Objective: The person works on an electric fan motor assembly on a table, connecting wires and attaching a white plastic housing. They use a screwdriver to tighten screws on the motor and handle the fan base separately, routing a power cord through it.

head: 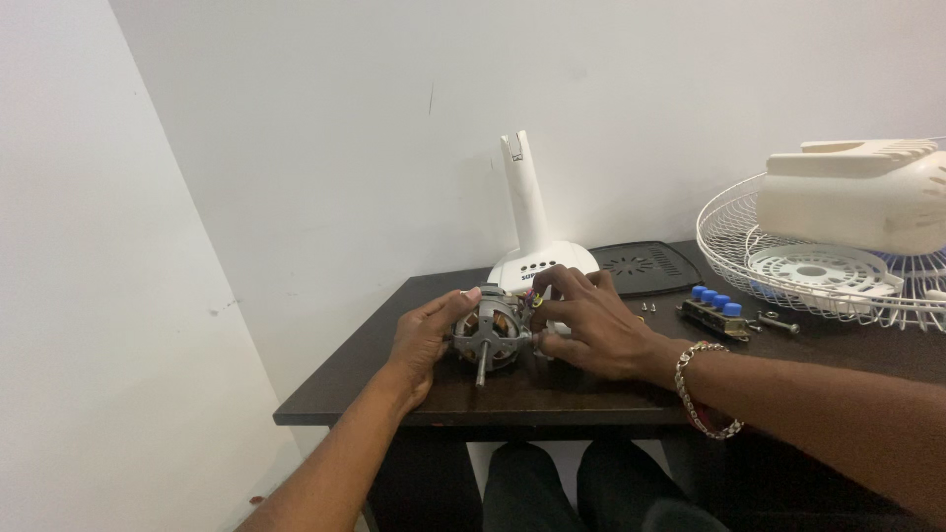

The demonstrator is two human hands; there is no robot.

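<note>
Head view, near to far: a dark wooden table (414, 399) carries a small fan motor (490, 333) just in from its near edge, shaft end pointing toward the camera. The left hand (426, 335) cups the motor from nine o'clock, thumb over the top of the housing, fingers wrapped round its side. The right hand (591, 325) closes in from three o'clock, fingertips pinching at coloured wires or a small fitting on the motor's right flank; exactly what they nip is hidden. A chain bracelet (702, 394) sits on that wrist.

To work well here, the left hand should brace the housing hard against the table so it cannot roll, while the right works with fingertips only, pulling on no wire.

Farther off at one o'clock lie a switch block with blue buttons (713, 313) and loose screws (647, 307). At twelve o'clock stands the white fan stand (533, 232), beside it a black base plate (645, 266). At two o'clock rest the wire guard (788, 266) and the white motor cover (855, 195).
</note>
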